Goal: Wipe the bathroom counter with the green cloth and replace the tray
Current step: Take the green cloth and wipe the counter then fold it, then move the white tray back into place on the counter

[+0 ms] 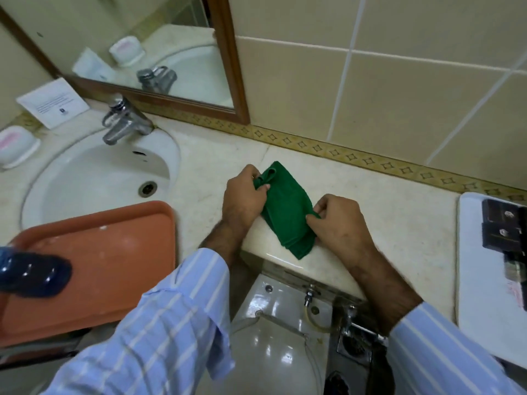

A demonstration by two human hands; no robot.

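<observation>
A green cloth (286,209), folded, lies on the cream marble counter (399,220) near its front edge. My left hand (244,198) pinches the cloth's far left corner. My right hand (338,220) pinches its right edge. An orange tray (108,269) rests over the front of the white sink (94,178), at the lower left. A white tray (484,269) sits on the counter at the far right and holds dark boxes (503,226).
A chrome tap (125,121) stands behind the sink, with a soap dish (15,148) and a white card (52,105) to its left. A wood-framed mirror (159,61) leans on the tiled wall. A dark blue object (31,276) lies on the orange tray. A toilet (273,337) sits below the counter.
</observation>
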